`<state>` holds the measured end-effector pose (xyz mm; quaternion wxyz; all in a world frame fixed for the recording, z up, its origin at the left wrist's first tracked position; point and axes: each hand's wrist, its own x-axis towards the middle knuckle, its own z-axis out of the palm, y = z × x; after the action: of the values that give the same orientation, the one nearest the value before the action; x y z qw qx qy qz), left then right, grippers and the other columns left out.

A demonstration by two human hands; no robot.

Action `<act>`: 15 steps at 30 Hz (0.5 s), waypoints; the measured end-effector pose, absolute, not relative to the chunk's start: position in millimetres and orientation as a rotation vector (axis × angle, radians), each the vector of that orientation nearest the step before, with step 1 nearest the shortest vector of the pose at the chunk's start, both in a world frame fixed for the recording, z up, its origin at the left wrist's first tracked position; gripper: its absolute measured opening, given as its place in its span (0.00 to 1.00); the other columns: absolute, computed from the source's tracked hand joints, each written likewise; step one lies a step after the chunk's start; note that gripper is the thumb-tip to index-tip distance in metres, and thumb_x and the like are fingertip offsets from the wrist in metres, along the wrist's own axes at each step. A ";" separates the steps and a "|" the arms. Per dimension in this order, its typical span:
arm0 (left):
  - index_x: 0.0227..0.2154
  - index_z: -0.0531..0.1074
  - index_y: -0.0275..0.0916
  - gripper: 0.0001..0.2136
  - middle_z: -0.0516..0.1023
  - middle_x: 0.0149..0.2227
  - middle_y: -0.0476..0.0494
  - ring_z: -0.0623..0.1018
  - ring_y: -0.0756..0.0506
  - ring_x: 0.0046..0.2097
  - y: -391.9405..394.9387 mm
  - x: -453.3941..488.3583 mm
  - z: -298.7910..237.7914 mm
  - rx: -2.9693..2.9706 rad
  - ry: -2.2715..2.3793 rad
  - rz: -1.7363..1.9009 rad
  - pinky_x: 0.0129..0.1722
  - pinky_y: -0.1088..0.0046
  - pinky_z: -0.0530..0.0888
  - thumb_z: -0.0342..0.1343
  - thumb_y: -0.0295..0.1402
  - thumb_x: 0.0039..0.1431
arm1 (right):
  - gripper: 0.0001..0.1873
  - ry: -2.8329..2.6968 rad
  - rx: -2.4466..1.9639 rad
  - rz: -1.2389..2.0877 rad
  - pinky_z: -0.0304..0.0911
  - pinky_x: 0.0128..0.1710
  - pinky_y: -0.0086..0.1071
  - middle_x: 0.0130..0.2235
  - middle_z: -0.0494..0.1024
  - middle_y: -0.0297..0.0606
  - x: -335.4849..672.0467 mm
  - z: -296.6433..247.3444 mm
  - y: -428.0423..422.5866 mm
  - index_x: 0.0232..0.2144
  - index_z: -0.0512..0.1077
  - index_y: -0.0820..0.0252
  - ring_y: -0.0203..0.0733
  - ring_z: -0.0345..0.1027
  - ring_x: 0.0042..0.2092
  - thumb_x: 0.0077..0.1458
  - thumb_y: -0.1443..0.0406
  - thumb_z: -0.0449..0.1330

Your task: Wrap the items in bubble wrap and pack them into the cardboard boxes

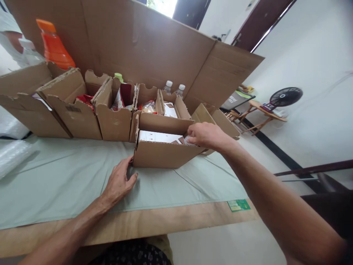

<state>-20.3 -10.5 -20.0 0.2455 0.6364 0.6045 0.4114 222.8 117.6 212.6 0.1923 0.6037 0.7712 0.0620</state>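
Observation:
A narrow open cardboard box (pixel 157 156) lies crosswise on the cloth in front of me, with a white printed carton (pixel 160 137) inside. My left hand (pixel 118 180) rests on the cloth at the box's left end, its fingertips by the lower corner, thumb apart from the fingers and nothing in it. My right hand (pixel 204 134) reaches over the box's right end with fingers bent down into it. A bit of clear plastic (pixel 187 140) shows beside these fingertips; whether they pinch it or the box wall is hidden.
Behind stands a row of cardboard bins (pixel 116 123) holding packets, before a tall cardboard panel (pixel 154 44). An orange bottle (pixel 56 48) and clear bottles (pixel 180 89) rise behind the bins. Bubble wrap (pixel 13 156) lies at left. The table's wooden edge (pixel 165 221) runs along the front.

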 end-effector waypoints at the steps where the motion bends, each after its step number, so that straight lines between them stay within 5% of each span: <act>1: 0.62 0.67 0.37 0.29 0.79 0.53 0.34 0.81 0.34 0.51 -10.0 -20.3 -20.4 1.742 1.648 1.126 0.53 0.49 0.76 0.54 0.36 0.57 | 0.09 2.182 1.680 0.150 0.54 0.29 0.34 0.39 0.84 0.44 221.2 210.2 121.7 0.36 0.82 0.57 0.49 0.75 0.39 0.55 0.63 0.63; 7: 0.62 0.67 0.37 0.28 0.78 0.55 0.32 0.80 0.33 0.54 -8.0 -21.9 -21.4 1.737 1.613 1.155 0.56 0.47 0.74 0.55 0.36 0.58 | 0.08 2.254 1.743 0.100 0.57 0.30 0.33 0.38 0.85 0.38 230.1 216.4 113.3 0.36 0.82 0.53 0.46 0.76 0.38 0.57 0.61 0.62; 12: 0.69 0.58 0.40 0.35 0.69 0.65 0.29 0.74 0.31 0.63 -13.2 -28.1 -12.0 1.673 1.583 1.263 0.64 0.41 0.68 0.58 0.42 0.60 | 0.13 2.840 2.437 0.185 0.67 0.38 0.37 0.37 0.84 0.38 288.0 201.0 50.3 0.41 0.80 0.54 0.45 0.76 0.37 0.60 0.56 0.61; 15: 0.73 0.48 0.45 0.44 0.54 0.74 0.32 0.59 0.29 0.73 -9.6 -24.6 5.5 1.625 1.514 1.317 0.69 0.37 0.59 0.61 0.48 0.59 | 0.27 2.978 2.620 -0.391 0.71 0.41 0.40 0.49 0.83 0.45 310.7 155.3 32.7 0.54 0.74 0.56 0.50 0.78 0.45 0.56 0.51 0.64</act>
<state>-24.6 -9.6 5.5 0.2762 0.6048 0.5636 0.4902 310.7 32.7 155.3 -0.4099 0.5996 0.6815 -0.0895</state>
